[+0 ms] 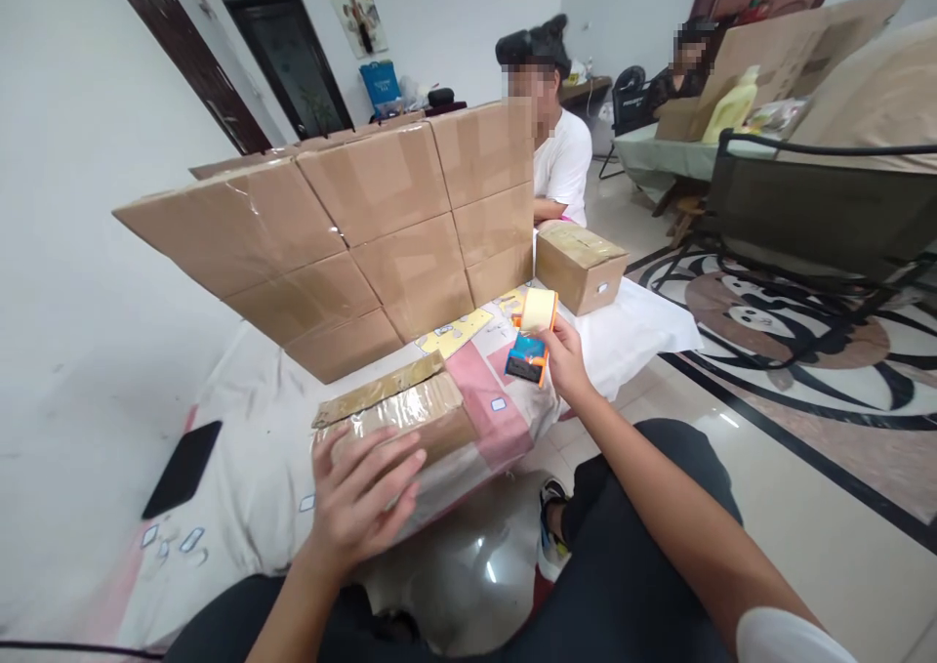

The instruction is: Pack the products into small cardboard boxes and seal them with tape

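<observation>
**Right hand (566, 358) gripped an orange-and-blue plastic tape dispenser (528, 349) near an oblong brown cardboard box (414, 404)**

The box, shiny tape across its top, lay on a pale patterned cloth (245, 492). To the right of the box, thumb and fingers were clamped on the dispenser, its cream roll uppermost. The left hand (364, 497) spread its fingers apart over the box's near side; whether they touched it could not be told. Behind the box rose stacked brown cardboard cartons (402, 233); left of it lay a flat black rectangular slab (183, 470); beyond the box's right end sat a smaller taped carton (584, 265).
</observation>
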{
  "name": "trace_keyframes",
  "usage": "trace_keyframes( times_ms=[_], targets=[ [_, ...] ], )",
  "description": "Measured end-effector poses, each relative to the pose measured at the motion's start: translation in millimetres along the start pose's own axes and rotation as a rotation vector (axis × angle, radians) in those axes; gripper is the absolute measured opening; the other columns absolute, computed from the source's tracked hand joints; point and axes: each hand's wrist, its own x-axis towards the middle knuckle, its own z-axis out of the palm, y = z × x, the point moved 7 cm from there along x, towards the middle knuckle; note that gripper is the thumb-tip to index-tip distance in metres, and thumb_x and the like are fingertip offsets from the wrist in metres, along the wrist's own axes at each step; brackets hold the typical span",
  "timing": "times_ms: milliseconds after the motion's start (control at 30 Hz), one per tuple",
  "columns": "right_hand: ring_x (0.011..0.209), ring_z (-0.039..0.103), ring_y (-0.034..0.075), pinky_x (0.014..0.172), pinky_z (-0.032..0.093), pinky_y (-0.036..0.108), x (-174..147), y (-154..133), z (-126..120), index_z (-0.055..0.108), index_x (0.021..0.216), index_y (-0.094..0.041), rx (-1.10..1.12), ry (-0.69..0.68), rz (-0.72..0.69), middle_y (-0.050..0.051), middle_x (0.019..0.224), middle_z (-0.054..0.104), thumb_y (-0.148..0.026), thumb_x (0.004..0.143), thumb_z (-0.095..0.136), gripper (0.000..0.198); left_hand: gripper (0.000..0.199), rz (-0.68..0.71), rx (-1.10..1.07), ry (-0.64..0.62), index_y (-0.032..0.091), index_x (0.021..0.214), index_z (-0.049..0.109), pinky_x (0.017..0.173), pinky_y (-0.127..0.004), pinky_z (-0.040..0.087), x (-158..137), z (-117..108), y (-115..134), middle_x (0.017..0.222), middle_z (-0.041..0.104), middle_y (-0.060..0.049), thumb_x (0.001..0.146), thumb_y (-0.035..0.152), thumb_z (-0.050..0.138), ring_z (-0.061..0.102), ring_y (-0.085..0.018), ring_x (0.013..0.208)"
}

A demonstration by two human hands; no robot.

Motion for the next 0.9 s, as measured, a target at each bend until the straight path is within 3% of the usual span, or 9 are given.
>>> trace_keyframes(
  times_ms=[133,233,300,433,500,567,633,733,900],
  targets=[
    [0.077,0.068,0.020,0.075,0.055,0.033,-10,-16,1,0.069,0.095,-0.023,0.073,-0.018,0.016,0.003,0.088,0.073,-0.051,0.086,0.069,0.030,0.025,0.064,-0.129,-0.043,0.021,0.109,0.070,0.089,-0.040,0.042,24,19,35,0.095,0.078,-0.003,0.086,0.013,0.065,0.066,-0.021,0.089],
    [0.071,0.065,0.019,0.069,0.054,0.032,-17,-24,4,0.067,0.085,-0.022,0.087,-0.056,0.044,0.002,0.080,0.070,-0.052,0.085,0.071,0.030,0.024,0.011,-0.211,-0.080,0.019,0.112,0.068,0.074,-0.033,0.044,39,39,50,0.090,0.075,-0.003,0.088,0.018,0.064,0.061,-0.019,0.078],
    [0.069,0.063,0.019,0.068,0.053,0.032,-22,-29,5,0.066,0.083,-0.022,0.109,-0.067,0.057,0.001,0.077,0.068,-0.052,0.084,0.072,0.030,0.023,-0.153,-0.243,-0.086,0.020,0.113,0.069,0.077,-0.031,0.047,52,56,49,0.093,0.072,-0.004,0.091,0.020,0.063,0.062,-0.018,0.082],
    [0.070,0.060,0.019,0.065,0.050,0.030,-30,-35,5,0.063,0.081,-0.023,0.121,-0.051,0.039,0.000,0.074,0.064,-0.054,0.082,0.072,0.033,0.031,-0.660,-0.463,-0.100,0.022,0.117,0.073,0.088,-0.033,0.048,72,106,29,0.105,0.064,-0.007,0.091,0.037,0.066,0.063,-0.022,0.099],
    [0.069,0.056,0.018,0.064,0.048,0.029,-33,-36,1,0.059,0.074,-0.023,0.094,-0.012,-0.006,0.000,0.071,0.059,-0.059,0.084,0.068,0.039,0.025,-0.799,-0.677,-0.096,0.022,0.101,0.079,0.086,-0.034,0.047,80,132,27,0.094,0.060,-0.005,0.088,0.042,0.069,0.061,-0.021,0.092],
    [0.067,0.051,0.017,0.063,0.046,0.030,-34,-36,-7,0.052,0.067,-0.023,0.050,0.033,-0.066,0.000,0.067,0.052,-0.064,0.090,0.058,0.047,0.024,-0.828,-0.817,-0.071,0.021,0.078,0.079,0.081,-0.032,0.046,88,147,31,0.082,0.055,-0.003,0.087,0.042,0.069,0.058,-0.018,0.083],
    [0.068,0.049,0.018,0.065,0.045,0.031,-34,-37,-13,0.048,0.064,-0.023,-0.041,0.032,-0.149,0.000,0.065,0.048,-0.067,0.095,0.047,0.054,0.029,-0.825,-0.852,-0.019,0.021,0.069,0.076,0.077,-0.030,0.044,94,151,36,0.077,0.051,-0.001,0.088,0.041,0.066,0.054,-0.016,0.079],
    [0.069,0.047,0.019,0.070,0.045,0.035,-33,-37,-15,0.045,0.057,-0.023,-0.180,-0.047,-0.254,0.001,0.062,0.045,-0.074,0.091,0.048,0.061,0.029,-0.869,-0.892,0.068,0.021,0.072,0.077,0.076,-0.029,0.043,93,150,47,0.076,0.049,0.000,0.090,0.039,0.064,0.051,-0.015,0.079],
    [0.064,0.044,0.017,0.062,0.041,0.032,-18,-30,-27,0.041,0.059,-0.024,-0.194,0.024,-0.224,0.000,0.062,0.044,-0.076,0.091,0.044,0.062,0.027,-0.972,-0.958,0.045,0.020,0.078,0.079,0.073,-0.028,0.042,70,162,83,0.074,0.052,0.000,0.091,0.036,0.062,0.053,-0.014,0.076]
  ],
)
